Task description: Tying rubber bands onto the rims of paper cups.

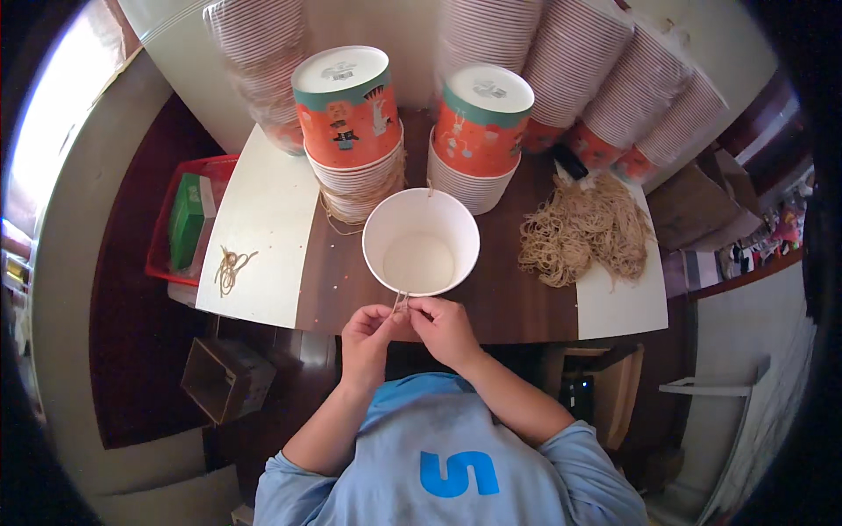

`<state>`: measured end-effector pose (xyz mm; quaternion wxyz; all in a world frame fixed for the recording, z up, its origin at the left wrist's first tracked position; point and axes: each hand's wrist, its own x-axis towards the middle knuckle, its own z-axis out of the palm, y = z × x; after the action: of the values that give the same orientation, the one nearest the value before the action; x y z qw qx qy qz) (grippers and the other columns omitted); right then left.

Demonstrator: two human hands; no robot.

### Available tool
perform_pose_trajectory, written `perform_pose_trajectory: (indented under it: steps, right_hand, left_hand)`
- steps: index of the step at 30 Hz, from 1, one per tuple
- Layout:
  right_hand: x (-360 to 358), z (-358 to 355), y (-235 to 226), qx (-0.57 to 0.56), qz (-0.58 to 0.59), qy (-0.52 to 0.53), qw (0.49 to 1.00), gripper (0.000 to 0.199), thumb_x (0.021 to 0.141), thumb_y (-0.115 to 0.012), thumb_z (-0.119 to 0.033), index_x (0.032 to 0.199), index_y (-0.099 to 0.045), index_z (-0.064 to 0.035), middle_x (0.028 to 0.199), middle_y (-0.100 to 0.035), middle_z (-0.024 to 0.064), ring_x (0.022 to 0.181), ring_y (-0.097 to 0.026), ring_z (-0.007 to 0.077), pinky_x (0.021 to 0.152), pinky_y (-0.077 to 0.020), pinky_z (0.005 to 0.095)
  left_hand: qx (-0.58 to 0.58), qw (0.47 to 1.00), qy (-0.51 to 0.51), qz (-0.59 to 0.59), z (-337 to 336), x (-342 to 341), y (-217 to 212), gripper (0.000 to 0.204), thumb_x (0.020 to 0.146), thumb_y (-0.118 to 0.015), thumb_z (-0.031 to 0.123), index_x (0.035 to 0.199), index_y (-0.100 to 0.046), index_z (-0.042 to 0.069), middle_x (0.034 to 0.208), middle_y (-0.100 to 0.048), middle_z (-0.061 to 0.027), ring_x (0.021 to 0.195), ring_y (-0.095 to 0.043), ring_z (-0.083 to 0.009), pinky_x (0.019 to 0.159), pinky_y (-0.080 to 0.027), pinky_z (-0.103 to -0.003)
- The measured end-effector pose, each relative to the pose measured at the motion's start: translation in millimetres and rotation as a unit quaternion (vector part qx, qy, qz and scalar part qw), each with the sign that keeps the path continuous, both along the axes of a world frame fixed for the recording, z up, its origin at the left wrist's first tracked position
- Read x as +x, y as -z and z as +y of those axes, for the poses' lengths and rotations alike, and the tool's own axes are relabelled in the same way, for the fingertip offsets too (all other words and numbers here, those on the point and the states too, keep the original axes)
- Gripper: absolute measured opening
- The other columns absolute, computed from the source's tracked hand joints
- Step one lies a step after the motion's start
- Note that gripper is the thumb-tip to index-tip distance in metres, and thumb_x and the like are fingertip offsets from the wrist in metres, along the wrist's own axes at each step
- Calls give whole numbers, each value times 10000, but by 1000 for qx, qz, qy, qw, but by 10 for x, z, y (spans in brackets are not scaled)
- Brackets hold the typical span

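A white paper bucket stands with its open mouth toward me near the table's front edge. At its near rim, my left hand and my right hand pinch a thin tan cord. The cord comes off the rim in short strands, and its ends are hidden by my fingers. Both hands are closed, close together and just below the rim. On the far rim a small bit of cord also shows.
Behind stand two stacks of orange and green buckets, upside down, the left stack wound with cord, the right stack plainer. A tangled cord heap lies right; a small cord bunch left. Wrapped bucket stacks line the back. A red crate stands left.
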<state>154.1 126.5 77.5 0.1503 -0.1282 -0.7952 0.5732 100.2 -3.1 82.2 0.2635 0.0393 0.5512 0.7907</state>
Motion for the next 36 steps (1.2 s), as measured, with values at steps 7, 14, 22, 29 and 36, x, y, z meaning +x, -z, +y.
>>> perform_pose_trajectory:
  steps: [7,14,22,29,36]
  right_hand:
    - [33,-39,-25,-452,-71,-68,887,244,884,-540,-75,1092,-626,18,1018,-656,80,912,-626,153,828,-495,276]
    - [83,-123,-121,-507,-48,-24,860,234,901,-525,-121,1065,-630,9,1012,-648,78,930,-607,141,857,-473,286]
    - [58,-93,-64,-616,-102,20,781,149,888,-557,-186,944,-648,-82,894,-649,8,781,-575,80,676,-387,235]
    - [82,-68,-33,-599,-128,15,790,151,885,-561,-180,959,-652,-86,872,-658,4,786,-586,81,685,-403,233]
    - [109,-77,-24,-580,-88,15,810,173,868,-587,-134,999,-649,-41,911,-662,34,819,-616,115,779,-472,243]
  left_hand:
    - [34,998,-32,-29,-41,32,-75,111,822,-626,-14,898,-553,22,855,-635,-73,776,-612,-119,703,-485,-224]
    - [-29,997,-47,58,-33,101,-31,121,814,-652,1,892,-560,-2,828,-630,-43,719,-588,-73,663,-487,-202]
    - [-72,991,-70,87,9,133,61,139,819,-640,-6,914,-539,6,849,-618,-51,762,-601,-109,713,-486,-235]
    - [-99,980,-42,166,-16,150,206,132,832,-626,-4,949,-566,-5,864,-630,-51,774,-608,-114,718,-491,-235]
    - [-77,969,-53,228,21,178,154,143,810,-643,-7,946,-598,-4,908,-591,-55,810,-598,-110,706,-490,-220]
